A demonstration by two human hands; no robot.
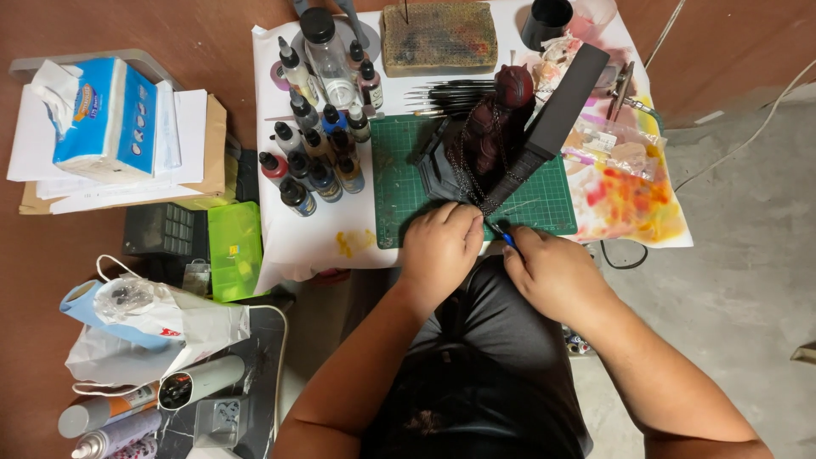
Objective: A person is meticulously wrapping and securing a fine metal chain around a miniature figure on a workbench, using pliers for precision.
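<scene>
At the far left a blue tissue pack (106,115) sits on loose papers, beside a green plastic box (235,249). About fourteen dropper paint bottles (316,157) cluster within reach of the green cutting mat (399,191). On it stands one dark red figure (497,127), draped in chain. The left hand (440,251) steadies its base, fingers curled together. The right hand (554,274) pinches a blue-handled tool (507,239) at the mat's near edge.

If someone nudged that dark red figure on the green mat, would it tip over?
Probably: the dark red figure stands tall and leans on the green cutting mat. Its chains look loose, likely to swing. The left hand seems to steady its base.
</scene>
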